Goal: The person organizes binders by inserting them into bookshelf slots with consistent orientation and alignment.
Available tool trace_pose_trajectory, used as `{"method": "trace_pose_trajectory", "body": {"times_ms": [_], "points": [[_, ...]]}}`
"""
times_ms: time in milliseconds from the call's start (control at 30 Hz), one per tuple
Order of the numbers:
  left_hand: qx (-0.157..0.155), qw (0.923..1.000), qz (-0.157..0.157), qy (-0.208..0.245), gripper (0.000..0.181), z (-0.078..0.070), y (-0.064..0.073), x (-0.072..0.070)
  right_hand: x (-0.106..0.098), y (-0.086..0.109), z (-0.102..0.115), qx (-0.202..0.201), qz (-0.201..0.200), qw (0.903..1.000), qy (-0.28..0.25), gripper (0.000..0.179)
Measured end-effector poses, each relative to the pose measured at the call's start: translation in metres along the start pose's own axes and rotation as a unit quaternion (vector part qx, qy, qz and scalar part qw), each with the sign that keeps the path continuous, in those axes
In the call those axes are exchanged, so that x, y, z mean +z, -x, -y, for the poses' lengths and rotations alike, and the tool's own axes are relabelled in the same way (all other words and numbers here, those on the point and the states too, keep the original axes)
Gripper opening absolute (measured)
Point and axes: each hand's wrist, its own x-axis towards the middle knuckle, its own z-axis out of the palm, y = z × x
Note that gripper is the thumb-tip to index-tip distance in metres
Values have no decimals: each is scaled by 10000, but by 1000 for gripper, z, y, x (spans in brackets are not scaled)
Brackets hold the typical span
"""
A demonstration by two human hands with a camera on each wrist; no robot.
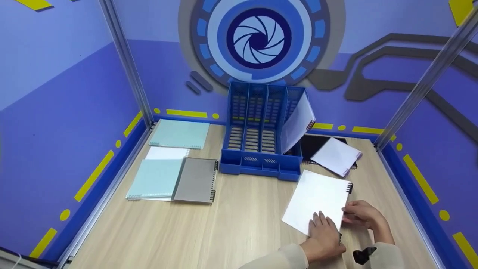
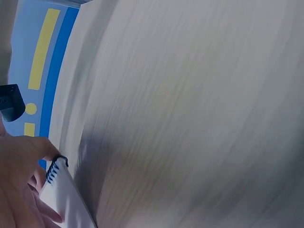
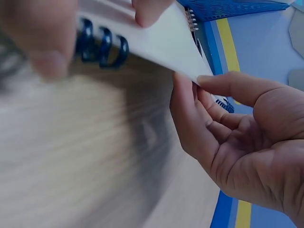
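Observation:
A white spiral notebook is held slightly raised and tilted at the front right of the table, black rings at both ends of its right edge. My left hand grips its near corner: fingers over the white face, thumb by the rings in the left wrist view. On the right edge, between the ring groups, my right hand pinches the notebook with thumb and index finger, as the right wrist view shows up close. Part of the right hand's fingers is hidden beneath the notebook in the head view.
A blue file rack stands at the back, one white notebook leaning in its right slot. Beside it lie a black notebook and a small white notebook. Pale green notebooks and a grey notebook lie at left.

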Motion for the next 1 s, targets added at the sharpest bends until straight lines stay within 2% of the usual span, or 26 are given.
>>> {"method": "trace_pose_trajectory", "body": {"times_ms": [133, 400, 533, 633, 800, 900, 1000], "points": [[-62, 9998, -105, 135, 91, 2, 2, -2, 2, -3, -4, -20, 126, 9994, -315, 11], [308, 9978, -217, 548, 84, 13, 4, -7, 10, -12, -13, -83, -251, 9982, -540, 52], [467, 9972, -267, 517, 82, 20, 3, -8, 14, -17, -15, -127, -326, 9942, -1020, 63], [623, 9967, -311, 423, 81, 25, 2, -9, 15, -19, -18, -73, -313, 9860, -1638, 57], [907, 9944, -466, 262, 79, 33, 3, -12, 17, -20, -21, 111, -289, 9731, -2283, 25], [1085, 9925, -540, 139, 78, 40, 3, -14, 19, -18, -21, 125, -227, 9705, -2399, 23], [1268, 9906, -508, 76, 78, 48, 2, -16, 23, -15, -19, 46, -338, 9670, -2524, 26]]}}
